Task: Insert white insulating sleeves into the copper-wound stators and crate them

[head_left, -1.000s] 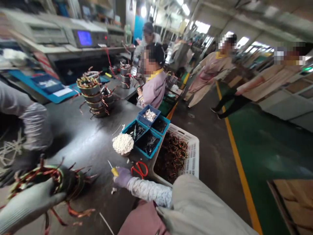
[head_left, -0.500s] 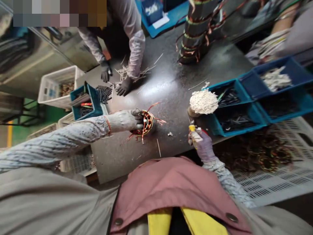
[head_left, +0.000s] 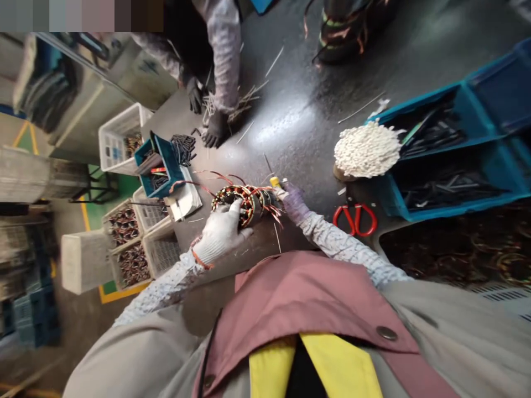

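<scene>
A wound motor stator [head_left: 249,208] with copper coils, green-yellow lacing and loose reddish wires lies on its side on the dark table. My left hand [head_left: 224,228], in a white knit glove, grips its near end, with some fingers hidden in the bore. At the stator's far end is my right hand [head_left: 293,200], in a purplish glove, closed round a yellow-handled tool [head_left: 275,182] with a thin shaft pointing up and left. Whether the right hand touches the stator's wires, I cannot tell.
Red-handled scissors [head_left: 355,220] lie right of my right hand, below a bundle of white pieces [head_left: 367,149]. Blue bins [head_left: 398,193] with dark strips stand at right. Across the table a co-worker's dark-gloved hands [head_left: 214,128] are among thin sticks. A small blue bin [head_left: 172,168] stands left.
My right hand has moved left with the yellow-handled tool to the stator. My left hand has shifted from the stator's rim to its near end, and the stator is turned. The view has shifted.
</scene>
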The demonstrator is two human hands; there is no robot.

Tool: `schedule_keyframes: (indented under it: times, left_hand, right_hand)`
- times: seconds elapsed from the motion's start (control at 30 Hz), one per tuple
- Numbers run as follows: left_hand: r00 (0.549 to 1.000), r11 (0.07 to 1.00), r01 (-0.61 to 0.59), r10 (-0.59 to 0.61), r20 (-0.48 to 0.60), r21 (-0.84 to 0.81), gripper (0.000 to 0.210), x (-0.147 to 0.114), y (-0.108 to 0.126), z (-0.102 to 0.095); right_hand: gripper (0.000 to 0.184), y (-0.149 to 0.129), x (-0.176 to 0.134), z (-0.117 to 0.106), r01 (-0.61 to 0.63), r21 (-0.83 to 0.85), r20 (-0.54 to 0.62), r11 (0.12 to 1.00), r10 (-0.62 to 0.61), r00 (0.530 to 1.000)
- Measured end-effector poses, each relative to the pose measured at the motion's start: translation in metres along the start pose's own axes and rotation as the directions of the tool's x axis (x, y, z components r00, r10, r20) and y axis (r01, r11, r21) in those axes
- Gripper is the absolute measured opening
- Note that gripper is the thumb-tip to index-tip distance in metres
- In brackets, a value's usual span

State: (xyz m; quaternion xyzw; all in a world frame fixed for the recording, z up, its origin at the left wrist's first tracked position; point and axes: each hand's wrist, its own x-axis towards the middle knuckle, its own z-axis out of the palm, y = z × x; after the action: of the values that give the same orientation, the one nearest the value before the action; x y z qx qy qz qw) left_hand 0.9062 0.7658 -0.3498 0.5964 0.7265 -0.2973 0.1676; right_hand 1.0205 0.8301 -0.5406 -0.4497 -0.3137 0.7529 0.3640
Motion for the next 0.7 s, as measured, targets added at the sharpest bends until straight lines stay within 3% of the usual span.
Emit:
schedule_keyframes:
  times: [0.1, 0.2, 0.33, 0.4, 0.47, 0.57, 0.7]
  left_hand:
    - [0.998, 0.998, 0.062, -0.062, 0.014, -0.023, 0.079, -0.003, -0.001, -0.006]
    - [0.984, 0.984, 0.179, -0.179, -0.006, -0.020, 0.078, -0.002, 0.013, -0.010]
    - [0.978, 0.977, 0.209, -0.210, 0.021, 0.028, 0.086, 0.006, 0.027, -0.002]
    - [0.992, 0.992, 0.122, -0.123, 0.026, 0.036, 0.090, 0.008, 0.016, 0.005]
    - [0.998, 0.997, -0.052, 0.050, 0.035, 0.060, 0.088, 0.008, -0.005, 0.010]
    - [0.947, 0.942, -0.319, 0.312, 0.075, 0.108, 0.076, 0.004, -0.039, 0.012]
    - [0.912, 0.904, -0.409, 0.400, 0.090, 0.125, 0.066, -0.006, -0.052, 0.013]
  right_hand:
    - [0.034, 0.015, 0.000, 0.015, 0.011, -0.024, 0.055, 1.000, -0.010, 0.998]
    - [0.038, 0.022, -0.010, 0.016, 0.090, -0.131, 0.095, 0.987, -0.077, 0.992]
    - [0.039, 0.028, -0.024, 0.012, 0.157, -0.305, 0.052, 0.939, -0.148, 0.988]
    - [0.038, 0.032, -0.034, 0.014, 0.148, -0.350, 0.026, 0.925, -0.148, 0.989]
    - [0.037, 0.039, -0.046, 0.017, 0.111, -0.369, 0.025, 0.923, -0.109, 0.994]
    - [0.034, 0.050, -0.064, 0.017, 0.030, -0.359, 0.119, 0.933, 0.014, 0.993]
    - [0.034, 0.052, -0.081, -0.009, -0.023, -0.378, 0.192, 0.926, 0.103, 0.976]
